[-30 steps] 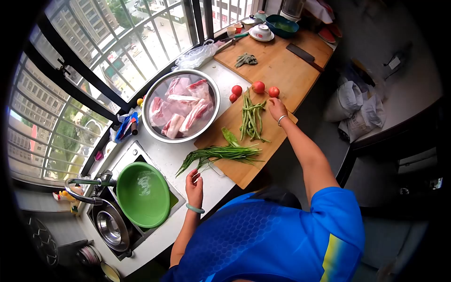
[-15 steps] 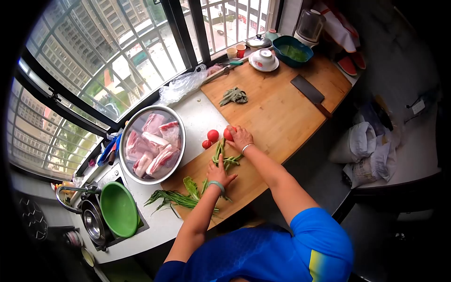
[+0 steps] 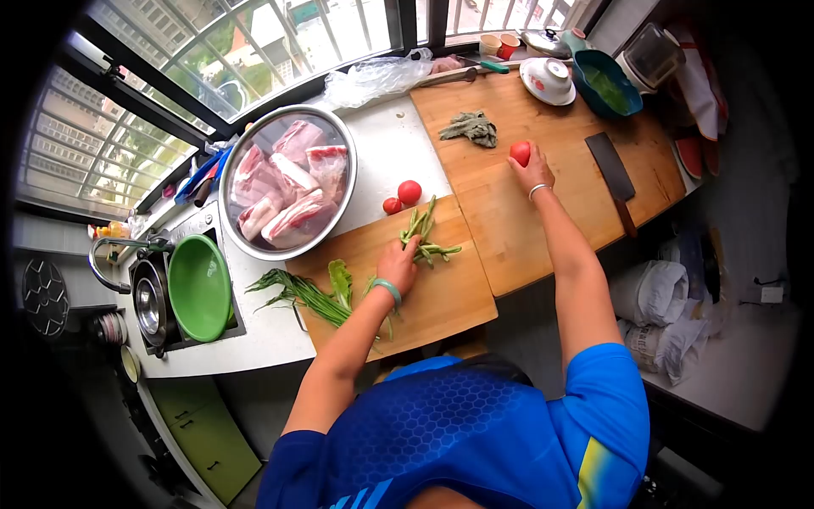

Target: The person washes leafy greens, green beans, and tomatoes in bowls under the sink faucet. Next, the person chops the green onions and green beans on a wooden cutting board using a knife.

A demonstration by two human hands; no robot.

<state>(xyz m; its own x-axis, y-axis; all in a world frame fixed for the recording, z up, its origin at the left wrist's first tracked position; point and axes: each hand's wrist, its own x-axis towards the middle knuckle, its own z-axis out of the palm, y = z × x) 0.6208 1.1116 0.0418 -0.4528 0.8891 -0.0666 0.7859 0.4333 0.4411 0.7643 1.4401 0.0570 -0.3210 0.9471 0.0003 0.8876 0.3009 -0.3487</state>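
Observation:
My right hand (image 3: 534, 176) is closed around a red tomato (image 3: 520, 153), over the big wooden board (image 3: 551, 212) near a crumpled grey-green cloth (image 3: 469, 128). On the smaller cutting board (image 3: 445, 314), my left hand (image 3: 397, 266) has its fingers closed on a bunch of green beans (image 3: 424, 233), whose ends stick out past the fingertips. Left of that hand lie long thin green stalks (image 3: 318, 301) and a leafy green (image 3: 341, 282). Two more tomatoes (image 3: 409, 192) rest on the white counter just beyond the beans.
A steel basin (image 3: 349, 212) of raw meat pieces stands left of the tomatoes. A cleaver (image 3: 609, 165) lies on the big board's right side. Toward the back are an upturned white bowl (image 3: 547, 81) and a teal basin (image 3: 585, 85). A green basin (image 3: 199, 288) sits at the sink.
My right hand has carried its tomato away from the other two, out over the big board. My left hand has gone from spread fingers to gripping the beans. The view has shifted.

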